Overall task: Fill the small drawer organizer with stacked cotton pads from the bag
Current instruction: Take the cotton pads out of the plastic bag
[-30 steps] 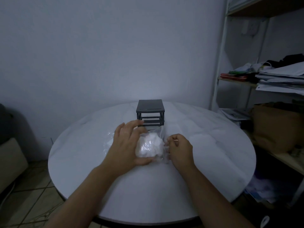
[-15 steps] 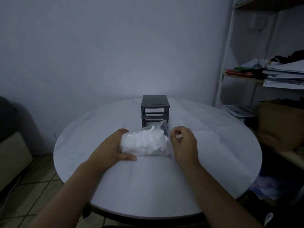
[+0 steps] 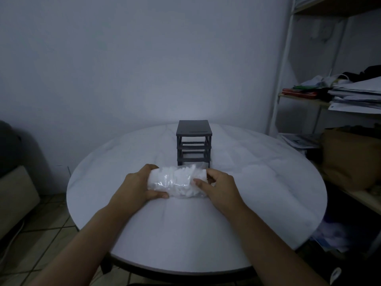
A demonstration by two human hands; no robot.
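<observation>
Your left hand (image 3: 137,187) is wrapped around the left end of the bag (image 3: 177,182), thumb underneath, and your right hand (image 3: 218,186) grips the right end, fingers curled into the plastic. The bag sits on the round table (image 3: 257,182), just near of the dark drawer organizer (image 3: 193,144). It looks light and squashy, with slick film over soft cotton pads (image 3: 183,174), so hold the ends gently; squeezing will likely crush the stack.
</observation>
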